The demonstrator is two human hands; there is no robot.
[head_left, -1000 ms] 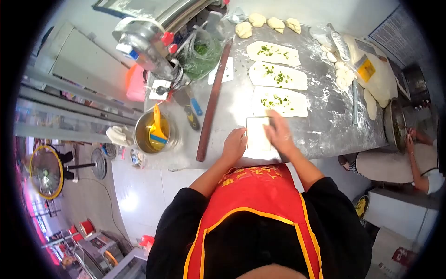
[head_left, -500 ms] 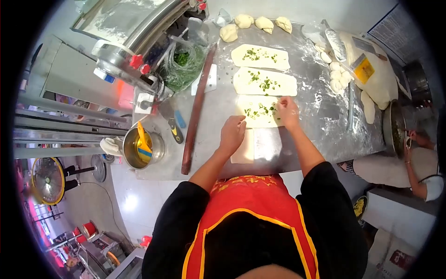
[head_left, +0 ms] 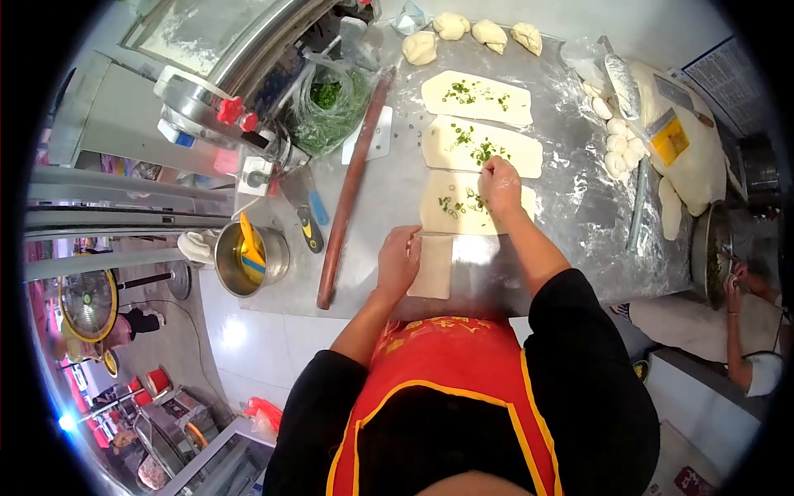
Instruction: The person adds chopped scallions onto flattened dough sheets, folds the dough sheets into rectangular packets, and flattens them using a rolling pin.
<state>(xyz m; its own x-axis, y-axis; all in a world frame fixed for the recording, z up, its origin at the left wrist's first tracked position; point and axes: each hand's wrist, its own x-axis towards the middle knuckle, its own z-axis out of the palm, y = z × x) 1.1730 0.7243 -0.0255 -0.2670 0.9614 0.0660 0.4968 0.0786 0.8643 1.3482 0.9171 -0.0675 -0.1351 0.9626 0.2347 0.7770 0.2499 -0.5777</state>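
Observation:
Three flat dough sheets lie in a row: a far sheet (head_left: 517,107), a middle sheet (head_left: 438,149) and a near sheet (head_left: 434,192), all topped with chopped green onion (head_left: 485,151). My right hand (head_left: 501,188) is over the border of the middle and near sheets, fingertips pinched beside the middle sheet's green onion; what is between them is hidden. My left hand (head_left: 400,259), fingers curled together, is at the near sheet's left front corner; its fingertips' contents cannot be made out. A smaller pale dough piece (head_left: 432,277) lies just right of it.
A long rolling pin (head_left: 356,190) lies left of the sheets, beside a bag of green onion (head_left: 331,107) and a metal pot (head_left: 277,256). Dough lumps (head_left: 451,26) sit at the back, dough balls (head_left: 620,153) at right. Another person's hands (head_left: 734,281) work at a bowl (head_left: 707,248).
My right hand has moved from the near sheet's right side up and left, to the middle sheet's green onion. My left hand has come slightly down beside the near sheet's corner. The view has shifted slightly.

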